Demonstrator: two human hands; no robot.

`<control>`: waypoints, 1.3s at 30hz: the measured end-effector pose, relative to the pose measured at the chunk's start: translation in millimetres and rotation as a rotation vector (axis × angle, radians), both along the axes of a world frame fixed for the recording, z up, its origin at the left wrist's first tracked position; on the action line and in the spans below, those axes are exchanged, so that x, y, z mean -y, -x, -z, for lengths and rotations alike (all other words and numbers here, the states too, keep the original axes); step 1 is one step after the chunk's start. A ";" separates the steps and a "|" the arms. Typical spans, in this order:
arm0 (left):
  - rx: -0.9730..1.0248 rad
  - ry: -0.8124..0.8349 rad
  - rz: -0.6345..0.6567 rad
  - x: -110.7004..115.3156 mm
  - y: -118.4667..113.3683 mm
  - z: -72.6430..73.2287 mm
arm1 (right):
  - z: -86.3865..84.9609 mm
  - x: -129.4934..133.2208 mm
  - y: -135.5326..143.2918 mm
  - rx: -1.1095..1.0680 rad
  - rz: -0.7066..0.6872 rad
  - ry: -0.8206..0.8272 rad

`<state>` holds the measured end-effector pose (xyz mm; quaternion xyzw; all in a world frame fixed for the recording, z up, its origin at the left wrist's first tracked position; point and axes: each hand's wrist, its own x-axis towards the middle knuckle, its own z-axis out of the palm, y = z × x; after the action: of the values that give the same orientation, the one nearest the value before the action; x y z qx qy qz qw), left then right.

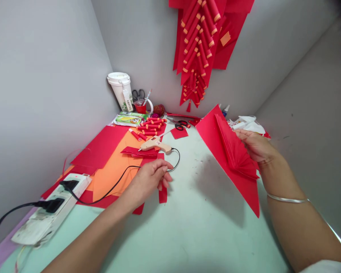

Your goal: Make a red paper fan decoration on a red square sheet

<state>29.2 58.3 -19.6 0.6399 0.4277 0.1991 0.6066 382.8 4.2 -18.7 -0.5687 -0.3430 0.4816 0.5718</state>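
My right hand (254, 146) grips a red paper sheet (216, 142) by its right side and holds it tilted above the table. A pleated red paper fan (237, 151) lies against the sheet, near my fingers. My left hand (156, 174) hovers over the table with loosely bent fingers and nothing visible in them. Close to its fingertips runs the black cord (178, 153) of a beige glue gun (156, 144). Under and beside that hand are red paper strips (163, 195); a folded red paper piece (139, 152) lies by the gun's nozzle.
Red and orange sheets (110, 178) cover the left side, beside a power strip (53, 208) with plugs. Farther back are small red rolls (152, 127), black-handled scissors (181, 125) and a white cup (121, 91). A red firecracker-style decoration (197, 45) hangs on the wall.
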 end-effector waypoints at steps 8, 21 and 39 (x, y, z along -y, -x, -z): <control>0.163 0.212 0.273 11.2 8.6 -6.3 | 5.2 -7.4 18.2 0.023 -0.057 0.062; 0.485 0.546 0.209 33.0 -14.9 10.6 | -7.2 -5.7 61.2 0.393 -0.084 0.170; 0.677 0.499 -0.255 16.0 -15.0 9.9 | -13.8 -13.5 73.6 0.226 0.169 -0.061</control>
<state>44.2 42.3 -29.5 0.3145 0.3155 0.3612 0.8192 309.1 17.7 -4.9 -0.6284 -0.3704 0.3542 0.5851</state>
